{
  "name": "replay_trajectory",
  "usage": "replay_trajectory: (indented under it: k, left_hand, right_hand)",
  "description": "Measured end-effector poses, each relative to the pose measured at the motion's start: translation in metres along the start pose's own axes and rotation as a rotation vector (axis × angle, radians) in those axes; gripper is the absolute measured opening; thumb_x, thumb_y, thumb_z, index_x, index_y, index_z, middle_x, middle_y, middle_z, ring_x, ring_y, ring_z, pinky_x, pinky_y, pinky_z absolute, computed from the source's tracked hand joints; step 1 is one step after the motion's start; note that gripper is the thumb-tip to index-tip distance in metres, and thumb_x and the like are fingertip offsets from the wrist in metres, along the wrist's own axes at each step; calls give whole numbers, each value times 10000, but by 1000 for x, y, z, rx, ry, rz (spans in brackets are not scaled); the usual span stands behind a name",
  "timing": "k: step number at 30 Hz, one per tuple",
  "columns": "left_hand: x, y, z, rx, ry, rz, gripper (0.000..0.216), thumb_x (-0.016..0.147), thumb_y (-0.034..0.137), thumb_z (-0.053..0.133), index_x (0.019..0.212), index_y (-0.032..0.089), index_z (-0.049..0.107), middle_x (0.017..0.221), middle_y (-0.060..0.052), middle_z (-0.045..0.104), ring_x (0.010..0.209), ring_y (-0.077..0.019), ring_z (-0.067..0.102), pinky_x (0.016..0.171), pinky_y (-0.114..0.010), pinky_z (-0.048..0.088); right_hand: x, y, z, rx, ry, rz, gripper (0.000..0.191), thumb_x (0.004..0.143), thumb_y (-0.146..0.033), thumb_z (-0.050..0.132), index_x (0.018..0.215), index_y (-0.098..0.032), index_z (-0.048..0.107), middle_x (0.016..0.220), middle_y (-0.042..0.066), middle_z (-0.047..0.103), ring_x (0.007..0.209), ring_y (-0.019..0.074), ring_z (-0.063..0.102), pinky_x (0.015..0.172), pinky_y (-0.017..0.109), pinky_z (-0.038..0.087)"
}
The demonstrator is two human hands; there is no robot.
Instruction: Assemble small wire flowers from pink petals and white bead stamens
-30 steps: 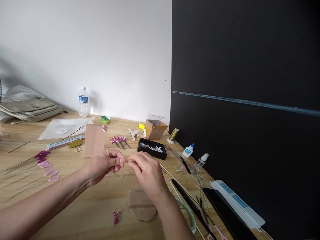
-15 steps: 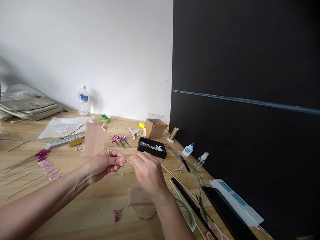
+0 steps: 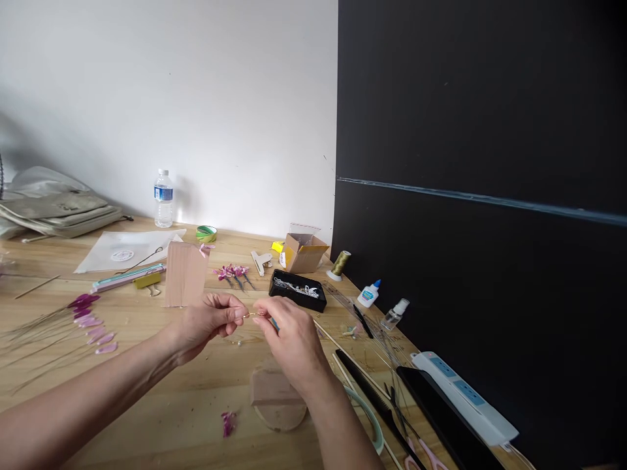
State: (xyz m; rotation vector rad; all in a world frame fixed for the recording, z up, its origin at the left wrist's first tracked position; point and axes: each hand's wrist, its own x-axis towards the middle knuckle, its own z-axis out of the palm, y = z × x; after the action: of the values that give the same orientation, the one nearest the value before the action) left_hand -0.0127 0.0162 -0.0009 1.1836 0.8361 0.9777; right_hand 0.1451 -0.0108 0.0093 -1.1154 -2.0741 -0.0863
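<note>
Over the middle of the table, my left hand [image 3: 215,324] pinches one end of a thin gold-coloured wire [image 3: 253,314] between thumb and forefinger. Facing it, my right hand [image 3: 289,339] has its thumb and fingertips around the other end, with fingers curled. The wire is tiny, and its ends are hidden by the fingertips. Beneath my right hand lies a round wooden disc [image 3: 279,418] with a flat brown piece on it. A small magenta flower piece [image 3: 228,423] rests to its left. Several pink and purple petals on wires [image 3: 95,323] are spread at the left.
Behind the hands stand a brown board [image 3: 187,274], finished flower sprigs [image 3: 234,273], a black tray [image 3: 298,291] and a cardboard box [image 3: 304,253]. On the right are a glue bottle [image 3: 369,294], a spray bottle [image 3: 394,314], a black comb [image 3: 365,382] and a power strip [image 3: 465,398].
My right hand's thumb has dropped and parted a little from its forefinger, showing more of the gold wire. My left hand has hardly moved.
</note>
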Motion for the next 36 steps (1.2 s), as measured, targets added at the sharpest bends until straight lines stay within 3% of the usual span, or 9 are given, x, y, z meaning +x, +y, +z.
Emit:
replay_trajectory:
  k: [4,10,13,19,21,24,26,29,36]
  left_hand:
    - [-1,0,0,-122,-34,-103,189,547,248,752,546,122,611,519,28,552,447,-38,396,456,-164,299]
    - [0,-2,0,-84,-17,-80,168,555,239,740,549,126,616,517,30,547,450,-42,388,460,-170,303]
    - [1,-5,0,29,-3,23,157,620,268,681,557,142,612,514,31,528,451,-60,391,458,-191,313]
    - [1,-7,-2,570,54,539,110,677,212,593,594,185,660,560,2,555,539,-123,492,528,-241,361]
    - [1,-7,-2,575,68,545,111,676,207,592,592,186,662,573,-2,562,544,-124,497,528,-239,362]
    - [1,-7,0,345,61,307,111,656,242,626,571,172,637,497,24,518,468,-96,433,459,-213,332]
    - [1,-6,2,127,42,121,141,644,258,653,553,156,618,489,32,516,448,-71,403,442,-186,316]
    - [-1,-3,3,-101,6,-68,142,607,228,704,554,131,615,527,29,546,452,-38,400,453,-147,321]
    - [-1,-1,-1,-193,-56,-171,137,543,138,739,517,107,608,493,38,529,437,-18,404,439,-116,312]
  right_hand:
    - [-1,2,2,-158,9,-119,219,821,-119,459,647,-176,579,630,33,599,630,157,519,594,248,377]
    - [-2,-1,1,-140,7,-93,214,810,-133,461,636,-173,579,623,29,581,618,146,487,596,248,351]
    - [-1,-5,0,2,-6,47,200,777,-110,453,614,-171,552,616,5,557,612,128,475,582,234,335]
    - [-1,-4,-1,443,-149,558,135,688,-164,492,553,-172,505,493,-60,413,481,87,369,465,200,284]
    - [-1,-1,1,504,-174,585,136,694,-175,486,559,-170,504,509,-56,430,490,89,388,478,201,306]
    - [-2,2,4,410,-115,458,49,717,-171,506,718,-173,554,605,-35,520,548,106,467,523,212,360]
    - [-2,3,6,252,-37,266,157,724,-124,522,865,-175,566,736,4,588,655,130,523,600,234,393]
    - [-1,4,5,-19,24,-42,142,787,-91,477,786,-173,593,741,33,609,714,155,523,645,254,385]
    - [-1,3,2,-235,57,-214,200,816,-120,481,661,-177,595,652,19,613,630,150,492,609,262,346]
